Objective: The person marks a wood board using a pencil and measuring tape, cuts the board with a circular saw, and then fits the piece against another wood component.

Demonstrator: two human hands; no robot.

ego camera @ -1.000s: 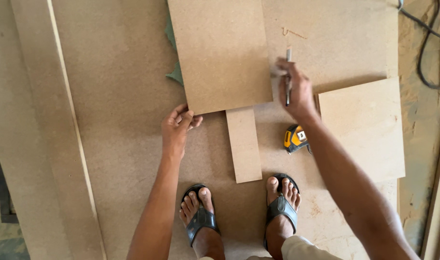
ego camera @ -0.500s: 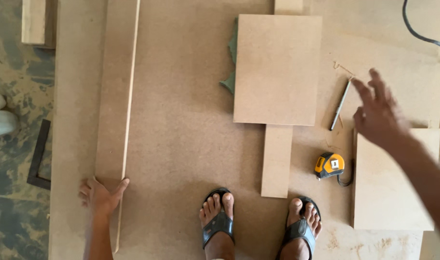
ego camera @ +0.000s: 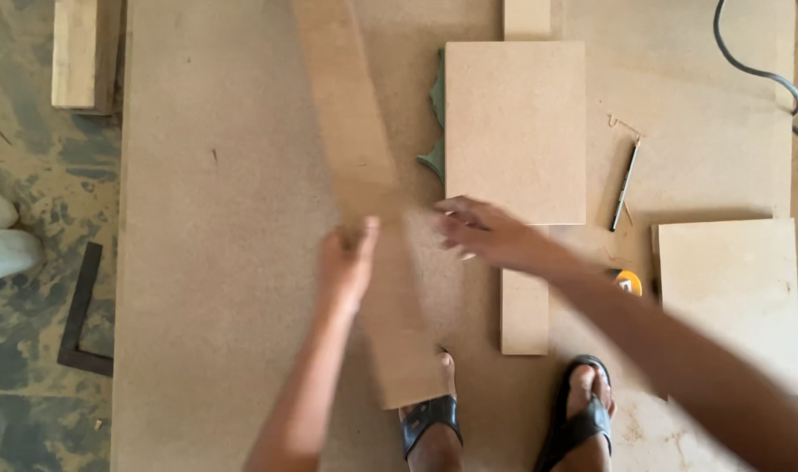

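Note:
A long brown fibreboard strip lies slanted over the big board on the floor, its near end above my left foot. My left hand rests on the strip's left edge, fingers around it. My right hand reaches across from the right with fingers spread, close to the strip's right edge; blur hides whether it touches. Just beyond it lies a rectangular board on top of a narrow strip.
A pencil-like tool and a yellow tape measure lie right of the rectangular board. Another board sits at the right. A black cable runs at top right. A metal square and a wood block lie left.
The long strip has moved from the far left to the middle, now slanted, with my left hand on it. My right hand has swung left from near the pencil toward the strip.

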